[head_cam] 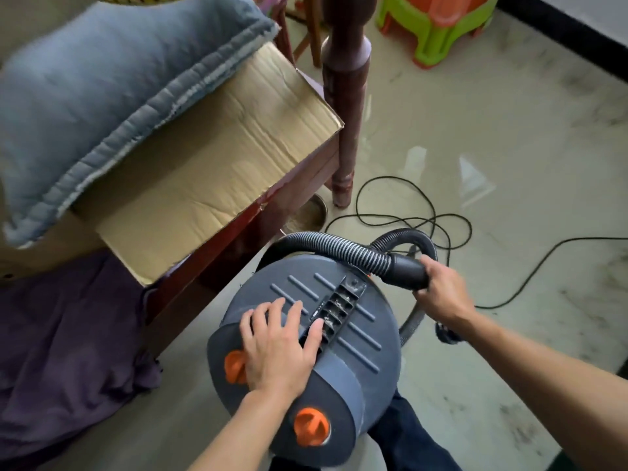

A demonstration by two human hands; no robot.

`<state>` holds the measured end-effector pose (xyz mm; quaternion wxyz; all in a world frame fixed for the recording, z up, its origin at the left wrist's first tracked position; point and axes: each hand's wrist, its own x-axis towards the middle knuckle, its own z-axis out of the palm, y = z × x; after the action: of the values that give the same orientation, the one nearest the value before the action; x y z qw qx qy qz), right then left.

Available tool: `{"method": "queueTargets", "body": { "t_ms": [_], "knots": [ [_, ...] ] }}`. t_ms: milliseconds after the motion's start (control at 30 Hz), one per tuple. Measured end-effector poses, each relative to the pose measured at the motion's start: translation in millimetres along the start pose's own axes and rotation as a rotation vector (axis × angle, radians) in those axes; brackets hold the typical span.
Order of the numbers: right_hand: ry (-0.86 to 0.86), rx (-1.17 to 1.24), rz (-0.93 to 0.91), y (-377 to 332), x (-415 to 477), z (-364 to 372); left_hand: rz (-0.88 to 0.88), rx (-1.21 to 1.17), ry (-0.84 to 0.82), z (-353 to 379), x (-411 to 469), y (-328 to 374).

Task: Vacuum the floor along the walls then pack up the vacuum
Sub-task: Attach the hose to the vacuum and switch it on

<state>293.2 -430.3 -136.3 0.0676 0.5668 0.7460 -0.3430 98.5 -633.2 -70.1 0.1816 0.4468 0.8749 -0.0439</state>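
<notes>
No text, brand, number or sign could be read anywhere. The round dark-grey plastic vacuum lid (360, 338) carried a short row of tiny pale marks just beside the left edge of its black ribbed carrying handle (339, 307). They were too small and blurred to make out.

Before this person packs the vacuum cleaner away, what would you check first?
1. Hose grip: the right hand holds the black hose cuff: ok.
2. Body steadied: the left hand lies flat on the round grey vacuum lid: ok.
3. Cable gathered: not ok, the thin black power cord sprawls loose on the pale tiled floor.
4. Cord unplugged: cannot tell, it runs out of view.
5. The lid's handle recess clean: not ok, dust sits in it.
</notes>
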Motion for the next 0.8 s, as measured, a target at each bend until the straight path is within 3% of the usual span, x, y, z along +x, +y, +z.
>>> {"method": "queueTargets", "body": {
  "t_ms": [67, 133, 233, 400, 533, 600, 700, 767, 800],
  "knots": [
    [0.129, -0.057, -0.103, -20, -15, -18, 0.018, -0.057, -0.035, -5, -2, -4],
    [0.241, -0.143, -0.253, -45, -31, -33, 0.012, -0.288, -0.027, -11, -2, -13],
    [0.261, -0.155, -0.352, -83, -55, -39, -0.106, -0.591, 0.095, -33, 6, -37],
    [0.328, -0.116, -0.425, -149, -114, -6, 0.087, -0.322, 0.142, -68, 18, -117],
    [0.487, -0.008, -0.295, -180, -163, 31, 0.322, -0.431, -0.020, -83, -7, -184],
    [0.584, 0.228, -0.053, -190, -186, 44, 0.377, -0.536, -0.078, -79, -37, -199],
    [0.586, 0.991, 0.337, -207, -212, 42, 0.468, -0.683, -0.129, -66, -91, -200],
    [0.387, 1.567, 0.503, -216, -226, 34, 0.509, -0.674, -0.155, -52, -121, -194],
    [0.289, 1.725, 0.521, -215, -234, 31, 0.518, -0.642, -0.161, -45, -132, -192]
  ]
}}
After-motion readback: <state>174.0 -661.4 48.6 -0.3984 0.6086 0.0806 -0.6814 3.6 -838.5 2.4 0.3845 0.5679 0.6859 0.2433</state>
